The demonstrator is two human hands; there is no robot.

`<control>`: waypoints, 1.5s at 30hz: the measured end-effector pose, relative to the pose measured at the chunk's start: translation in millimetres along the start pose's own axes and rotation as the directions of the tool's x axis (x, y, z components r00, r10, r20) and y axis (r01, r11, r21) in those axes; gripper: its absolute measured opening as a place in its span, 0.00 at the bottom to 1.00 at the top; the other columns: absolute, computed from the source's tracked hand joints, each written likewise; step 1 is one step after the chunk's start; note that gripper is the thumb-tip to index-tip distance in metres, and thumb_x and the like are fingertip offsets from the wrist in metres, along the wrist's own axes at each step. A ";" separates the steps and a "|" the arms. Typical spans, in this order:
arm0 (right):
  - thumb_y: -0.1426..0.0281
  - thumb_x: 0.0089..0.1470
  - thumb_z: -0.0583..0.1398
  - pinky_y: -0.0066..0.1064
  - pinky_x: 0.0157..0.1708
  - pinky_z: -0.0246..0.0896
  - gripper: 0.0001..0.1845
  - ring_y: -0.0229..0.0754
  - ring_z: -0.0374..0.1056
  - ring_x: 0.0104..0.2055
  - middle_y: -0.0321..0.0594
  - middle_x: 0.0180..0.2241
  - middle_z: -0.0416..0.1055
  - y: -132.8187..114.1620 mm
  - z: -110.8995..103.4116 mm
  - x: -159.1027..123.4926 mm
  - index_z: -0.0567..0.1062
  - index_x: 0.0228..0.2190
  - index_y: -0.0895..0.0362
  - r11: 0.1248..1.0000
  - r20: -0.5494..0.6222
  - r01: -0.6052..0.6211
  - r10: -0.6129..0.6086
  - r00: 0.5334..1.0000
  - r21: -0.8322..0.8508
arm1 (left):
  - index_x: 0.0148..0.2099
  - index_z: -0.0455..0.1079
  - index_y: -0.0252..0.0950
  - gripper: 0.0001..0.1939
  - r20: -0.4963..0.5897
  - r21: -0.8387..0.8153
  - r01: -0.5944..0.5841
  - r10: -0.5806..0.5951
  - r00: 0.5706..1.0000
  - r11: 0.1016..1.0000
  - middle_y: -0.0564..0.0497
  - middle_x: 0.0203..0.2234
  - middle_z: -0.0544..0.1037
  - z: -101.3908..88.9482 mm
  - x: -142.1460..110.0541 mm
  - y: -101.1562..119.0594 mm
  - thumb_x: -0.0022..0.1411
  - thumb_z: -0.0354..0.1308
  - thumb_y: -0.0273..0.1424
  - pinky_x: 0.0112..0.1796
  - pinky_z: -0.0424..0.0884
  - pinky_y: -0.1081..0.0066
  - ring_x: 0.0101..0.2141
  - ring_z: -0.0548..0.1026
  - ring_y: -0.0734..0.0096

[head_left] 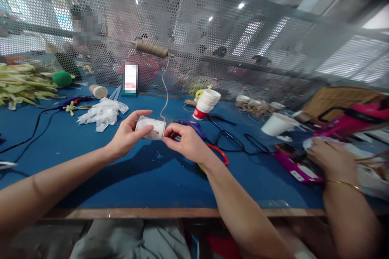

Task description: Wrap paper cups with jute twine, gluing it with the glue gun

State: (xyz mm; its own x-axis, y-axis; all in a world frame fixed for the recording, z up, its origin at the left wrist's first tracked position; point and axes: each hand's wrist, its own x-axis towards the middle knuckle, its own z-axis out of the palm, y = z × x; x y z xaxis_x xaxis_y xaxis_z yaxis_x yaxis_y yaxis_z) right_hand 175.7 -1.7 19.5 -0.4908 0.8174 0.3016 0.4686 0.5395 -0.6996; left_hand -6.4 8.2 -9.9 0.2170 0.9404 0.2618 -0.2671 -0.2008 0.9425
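Lying on its side in my left hand is a white paper cup with small reddish print, gripped between thumb and fingers. My right hand pinches at the cup's right end, where a thin twine meets it. That twine hangs down from a spool of twine mounted on the mesh panel. Behind my right hand lies a blue tool, partly covered. Scissors with a red and yellow handle show beneath my right wrist.
A stack of paper cups stands behind my hands. Crumpled white material and a glue gun lie left. Black cords cross the blue table. At right, a co-worker's hand is near a purple device.
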 end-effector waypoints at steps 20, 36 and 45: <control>0.69 0.54 0.53 0.33 0.47 0.57 0.11 0.38 0.65 0.44 0.44 0.39 0.70 12.1 -1.6 7.1 0.74 0.33 0.59 0.995 -0.114 0.056 -0.046 0.992 0.081 | 0.51 0.65 0.36 0.21 0.306 0.399 -0.202 0.078 0.949 0.894 0.47 0.44 0.73 -3.0 -4.2 -6.0 0.53 0.56 0.31 0.40 0.66 0.72 0.40 0.72 0.67; 0.68 0.54 0.52 0.33 0.45 0.56 0.13 0.38 0.65 0.42 0.40 0.37 0.72 14.3 5.4 7.9 0.75 0.34 0.58 0.978 -0.039 -0.074 0.083 0.996 0.197 | 0.48 0.67 0.36 0.18 0.246 0.554 -0.222 0.098 0.964 0.802 0.49 0.36 0.77 0.8 -9.2 -5.8 0.53 0.55 0.34 0.33 0.67 0.74 0.32 0.73 0.70; 0.63 0.53 0.54 0.29 0.32 0.64 0.14 0.36 0.68 0.31 0.42 0.30 0.72 24.1 -3.7 29.6 0.72 0.28 0.60 0.921 -0.032 -0.242 0.264 0.964 0.307 | 0.43 0.70 0.35 0.16 0.253 0.630 -0.217 0.067 0.965 0.746 0.49 0.31 0.77 2.6 -10.6 -6.0 0.54 0.54 0.37 0.27 0.65 0.76 0.26 0.71 0.73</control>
State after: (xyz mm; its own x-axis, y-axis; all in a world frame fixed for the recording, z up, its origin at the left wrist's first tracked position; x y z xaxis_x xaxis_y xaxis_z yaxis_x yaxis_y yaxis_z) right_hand 175.2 36.2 14.0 -0.3263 0.9367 0.1269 0.3245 0.2370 -0.9157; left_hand -4.6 -1.2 -17.8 0.4291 0.8246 0.3686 0.3451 -0.5268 0.7768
